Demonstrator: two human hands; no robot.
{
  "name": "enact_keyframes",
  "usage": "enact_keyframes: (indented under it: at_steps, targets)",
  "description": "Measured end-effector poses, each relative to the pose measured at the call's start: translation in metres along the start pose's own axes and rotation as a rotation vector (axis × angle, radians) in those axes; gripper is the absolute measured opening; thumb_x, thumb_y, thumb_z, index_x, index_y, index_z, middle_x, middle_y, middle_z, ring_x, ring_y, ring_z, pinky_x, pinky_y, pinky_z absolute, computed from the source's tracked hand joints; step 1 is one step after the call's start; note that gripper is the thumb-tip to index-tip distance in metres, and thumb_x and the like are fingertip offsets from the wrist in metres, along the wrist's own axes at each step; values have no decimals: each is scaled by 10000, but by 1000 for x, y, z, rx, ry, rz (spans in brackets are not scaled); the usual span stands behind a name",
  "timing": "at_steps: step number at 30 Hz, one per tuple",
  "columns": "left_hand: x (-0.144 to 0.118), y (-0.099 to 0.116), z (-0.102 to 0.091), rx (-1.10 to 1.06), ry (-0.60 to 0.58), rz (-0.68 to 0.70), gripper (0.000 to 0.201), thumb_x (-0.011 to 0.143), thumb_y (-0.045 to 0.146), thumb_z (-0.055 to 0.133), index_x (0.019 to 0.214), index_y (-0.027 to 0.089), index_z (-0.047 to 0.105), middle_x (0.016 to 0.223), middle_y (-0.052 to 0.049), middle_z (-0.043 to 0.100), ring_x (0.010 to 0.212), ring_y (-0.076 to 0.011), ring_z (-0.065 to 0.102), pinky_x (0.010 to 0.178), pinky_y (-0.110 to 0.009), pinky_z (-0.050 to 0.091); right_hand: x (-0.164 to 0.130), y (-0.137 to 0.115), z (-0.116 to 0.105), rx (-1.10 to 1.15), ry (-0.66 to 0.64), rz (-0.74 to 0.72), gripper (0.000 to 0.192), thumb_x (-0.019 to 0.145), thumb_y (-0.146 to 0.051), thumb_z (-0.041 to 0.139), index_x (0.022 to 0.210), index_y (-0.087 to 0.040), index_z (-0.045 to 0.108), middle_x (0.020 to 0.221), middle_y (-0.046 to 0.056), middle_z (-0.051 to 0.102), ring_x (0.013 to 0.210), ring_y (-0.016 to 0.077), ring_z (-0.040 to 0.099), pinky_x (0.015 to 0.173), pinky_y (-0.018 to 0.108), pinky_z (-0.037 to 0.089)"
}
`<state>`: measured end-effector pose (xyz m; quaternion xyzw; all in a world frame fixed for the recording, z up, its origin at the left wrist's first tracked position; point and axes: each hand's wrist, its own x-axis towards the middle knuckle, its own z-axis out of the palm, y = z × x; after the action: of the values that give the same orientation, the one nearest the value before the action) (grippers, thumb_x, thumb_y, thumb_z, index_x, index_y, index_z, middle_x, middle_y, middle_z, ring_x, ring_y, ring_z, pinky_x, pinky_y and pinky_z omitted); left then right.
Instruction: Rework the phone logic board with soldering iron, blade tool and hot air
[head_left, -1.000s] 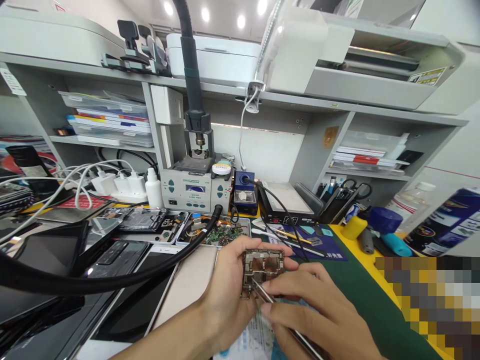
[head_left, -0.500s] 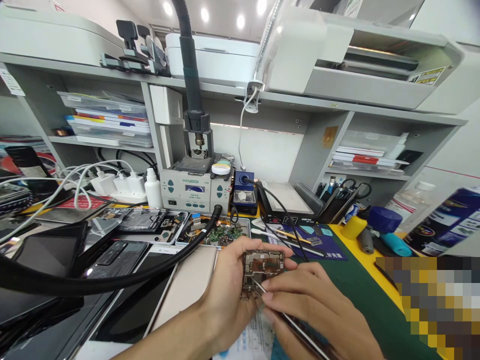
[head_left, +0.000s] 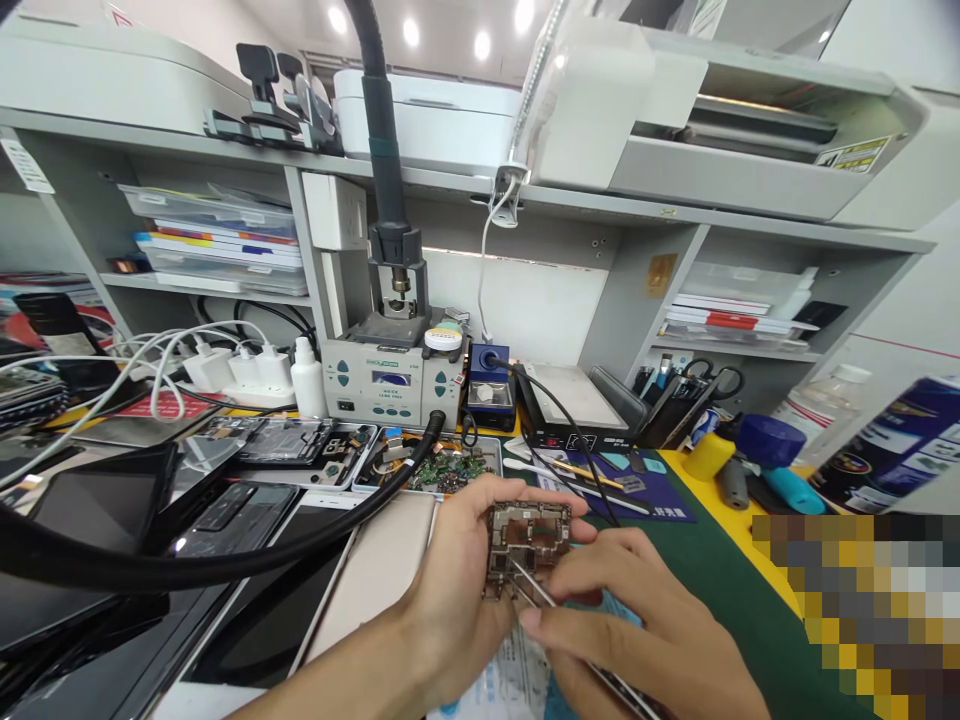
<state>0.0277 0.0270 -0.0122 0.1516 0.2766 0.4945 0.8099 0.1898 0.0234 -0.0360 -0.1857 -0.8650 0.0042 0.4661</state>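
A small phone circuit board (head_left: 546,518) lies in my left hand (head_left: 456,590), held between the thumb side and the curled fingers, its face tilted toward me. My right hand (head_left: 645,625) grips a pair of metal tweezers (head_left: 537,588) between thumb and fingers. The tweezers' tips are at the lower part of the board and look slightly apart; whether they touch it I cannot tell. Under both hands lie a printed plastic sheet (head_left: 504,690) and a green mat (head_left: 720,600).
Behind the hands stands a tray of circuit boards (head_left: 450,488), with a hot-air station (head_left: 390,385) beyond it. A thick black hose (head_left: 247,570) arches over phones (head_left: 262,590) on the left. Brushes and swabs lie on a purple mat (head_left: 671,500); bottles (head_left: 821,410) stand at right.
The tweezers' two tips now show apart over the lower board. My right index finger has lifted back from the tips. My left hand and the board stay nearly where they were.
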Motion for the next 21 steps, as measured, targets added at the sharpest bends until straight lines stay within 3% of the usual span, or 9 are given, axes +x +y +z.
enact_keyframes:
  at_steps: [9, 21]
  targets:
    - [2, 0, -2, 31, 5, 1, 455, 899, 382, 503, 984, 42, 794, 949, -171, 782, 735, -215, 710, 684, -271, 537, 5, 6, -9, 30, -111, -73, 304, 807, 24, 719, 1042, -167, 731, 910, 65, 715, 767, 168, 675, 757, 360, 522]
    - [2, 0, -2, 46, 3, -2, 465, 900, 376, 495, 1034, 44, 791, 935, -170, 777, 692, -198, 654, 670, -270, 500, 3, 4, -6, 62, -53, -25, 297, 809, 50, 708, 1033, -142, 738, 921, 79, 730, 789, 178, 690, 745, 372, 518]
